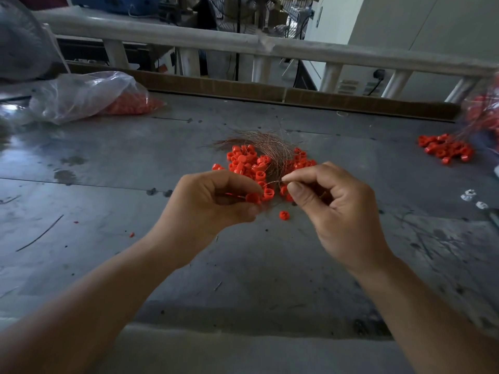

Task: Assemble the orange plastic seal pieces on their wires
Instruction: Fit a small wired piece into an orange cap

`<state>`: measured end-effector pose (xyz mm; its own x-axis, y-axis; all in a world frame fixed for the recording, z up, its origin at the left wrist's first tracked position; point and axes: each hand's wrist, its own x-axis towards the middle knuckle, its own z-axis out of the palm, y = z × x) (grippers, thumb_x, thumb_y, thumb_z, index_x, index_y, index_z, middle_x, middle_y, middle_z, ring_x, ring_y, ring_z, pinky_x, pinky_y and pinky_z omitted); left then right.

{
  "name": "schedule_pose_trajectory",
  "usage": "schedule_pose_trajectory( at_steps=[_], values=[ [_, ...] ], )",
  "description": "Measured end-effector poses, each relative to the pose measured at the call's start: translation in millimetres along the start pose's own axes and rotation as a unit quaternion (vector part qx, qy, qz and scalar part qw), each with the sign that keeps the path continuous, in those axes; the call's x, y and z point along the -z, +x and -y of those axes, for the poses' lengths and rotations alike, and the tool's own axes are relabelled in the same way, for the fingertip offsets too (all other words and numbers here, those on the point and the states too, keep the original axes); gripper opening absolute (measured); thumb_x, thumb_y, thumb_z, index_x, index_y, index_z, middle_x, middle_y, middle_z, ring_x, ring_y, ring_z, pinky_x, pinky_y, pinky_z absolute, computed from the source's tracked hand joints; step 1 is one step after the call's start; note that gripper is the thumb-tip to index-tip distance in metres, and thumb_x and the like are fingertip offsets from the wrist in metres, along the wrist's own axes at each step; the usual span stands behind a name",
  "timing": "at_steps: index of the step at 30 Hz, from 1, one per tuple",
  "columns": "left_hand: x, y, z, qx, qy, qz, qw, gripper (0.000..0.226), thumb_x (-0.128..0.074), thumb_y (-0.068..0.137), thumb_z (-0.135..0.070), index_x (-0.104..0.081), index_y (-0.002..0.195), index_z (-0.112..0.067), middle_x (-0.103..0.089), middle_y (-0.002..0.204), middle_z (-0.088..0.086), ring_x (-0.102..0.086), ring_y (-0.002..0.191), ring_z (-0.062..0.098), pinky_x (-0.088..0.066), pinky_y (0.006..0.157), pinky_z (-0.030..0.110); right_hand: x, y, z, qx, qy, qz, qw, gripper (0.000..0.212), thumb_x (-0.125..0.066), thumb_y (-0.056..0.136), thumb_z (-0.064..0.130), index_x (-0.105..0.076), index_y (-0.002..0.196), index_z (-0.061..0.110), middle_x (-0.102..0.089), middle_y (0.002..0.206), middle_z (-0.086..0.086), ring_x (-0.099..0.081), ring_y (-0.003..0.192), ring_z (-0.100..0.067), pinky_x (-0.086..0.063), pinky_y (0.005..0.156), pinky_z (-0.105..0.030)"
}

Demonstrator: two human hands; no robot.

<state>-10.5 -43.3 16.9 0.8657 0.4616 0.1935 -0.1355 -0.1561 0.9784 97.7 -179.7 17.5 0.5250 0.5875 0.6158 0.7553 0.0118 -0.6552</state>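
At the centre of the frame, the left hand pinches one orange seal piece while the right hand pinches a thin wire, just above the loose pile. Threading likely needs the wire tip held steady and aligned with the hole.

Views: one. Head camera, sitting on my head, facing forward and down across grey table. Wide lens bowing far white rail along top. My forearms showing from both bottom corners, meeting mid-frame. My left hand, pinching orange seal piece, and my right hand, pinching wire, hanging close under lens at frame centre. Pile of seal pieces lying just beyond fingers. Table's near edge running along bottom; workshop showing past rail.
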Motion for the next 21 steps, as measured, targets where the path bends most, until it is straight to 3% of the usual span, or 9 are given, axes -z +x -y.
schedule_pose_trajectory(
  at_steps=[6,14,21],
  values=[
    [1.6,0.0,3.3,0.002,-0.017,0.018,1.000,0.028,-0.070,0.054,-0.009,-0.074,0.073,-0.029,-0.073,0.079,-0.002,-0.070,0.072,0.010,-0.052,0.065,0.014,1.8,-1.0,4.9,-0.024,0.070,0.001,0.997,0.023,-0.061,0.083,0.004,-0.061,0.083,0.027,-0.060,0.073,0.016,-0.058,0.070,0.004,-0.041,0.060,-0.005],
    [0.4,-0.9,0.3,0.007,-0.039,0.024,0.999,0.030,-0.069,0.053,-0.008,-0.075,0.072,-0.031,-0.073,0.075,-0.003,-0.069,0.069,0.009,-0.052,0.064,0.014,0.2,-2.9,7.9,-0.047,0.095,0.029,0.994,0.009,-0.060,0.080,0.015,-0.063,0.077,0.024,-0.061,0.069,0.020,-0.056,0.063,0.001,-0.040,0.059,-0.007],
    [-1.8,-0.7,0.2,0.012,-0.049,0.032,0.998,0.025,-0.070,0.051,-0.006,-0.074,0.069,-0.024,-0.072,0.072,0.002,-0.068,0.066,0.011,-0.052,0.061,0.016,-2.2,-4.0,8.7,-0.051,0.108,0.038,0.992,0.010,-0.060,0.080,0.016,-0.061,0.073,0.024,-0.060,0.067,0.016,-0.054,0.060,0.001,-0.039,0.057,-0.008]
  ],
)
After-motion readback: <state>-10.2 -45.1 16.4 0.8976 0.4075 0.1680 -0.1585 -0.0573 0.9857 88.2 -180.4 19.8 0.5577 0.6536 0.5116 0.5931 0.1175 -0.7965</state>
